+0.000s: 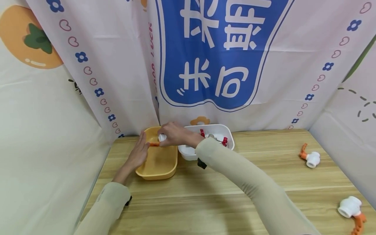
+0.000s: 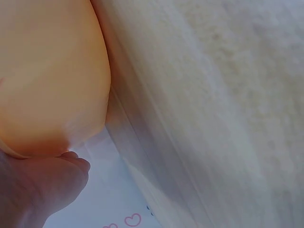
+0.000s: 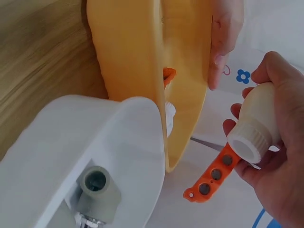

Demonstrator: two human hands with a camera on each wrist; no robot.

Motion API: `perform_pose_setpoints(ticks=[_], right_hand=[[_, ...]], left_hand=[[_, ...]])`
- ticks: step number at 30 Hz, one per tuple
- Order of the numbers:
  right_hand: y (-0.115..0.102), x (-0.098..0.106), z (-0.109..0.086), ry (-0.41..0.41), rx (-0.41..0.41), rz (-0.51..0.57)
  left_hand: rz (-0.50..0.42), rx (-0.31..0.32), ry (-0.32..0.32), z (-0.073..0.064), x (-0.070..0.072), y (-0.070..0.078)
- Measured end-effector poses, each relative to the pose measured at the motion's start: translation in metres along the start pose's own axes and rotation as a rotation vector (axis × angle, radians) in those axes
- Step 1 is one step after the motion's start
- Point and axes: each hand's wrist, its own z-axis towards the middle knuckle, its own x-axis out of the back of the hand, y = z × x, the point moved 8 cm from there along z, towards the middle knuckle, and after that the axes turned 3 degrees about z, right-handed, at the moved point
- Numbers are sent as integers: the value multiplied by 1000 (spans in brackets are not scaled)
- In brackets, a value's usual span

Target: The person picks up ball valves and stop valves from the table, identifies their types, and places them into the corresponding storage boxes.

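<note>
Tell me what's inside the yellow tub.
Right wrist view: an orange lever and a white plastic piece show inside the yellow tub; its nearer wall hides their remaining parts and anything behind it.

I am holding a valve over the left tray. Another tray is sitting just right of it; two more valves are lying far right on the table.

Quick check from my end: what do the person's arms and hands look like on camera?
The left sleeve and right sleeve are long, plain and pale beige. A small black piece shows at the left cuff and another black piece below the right; their details are too small to tell. The left hand and right hand wear no gloves.
</note>
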Motion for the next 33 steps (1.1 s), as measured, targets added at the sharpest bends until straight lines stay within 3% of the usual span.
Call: perform_pose_setpoints(ticks=[17,33], right_hand=[[6,-17,24,29,-4,105],[2,-31,35,-19,9,57]], left_hand=[[17,17,-1,0,0,-1],[11,12,12,-1,1,-1]])
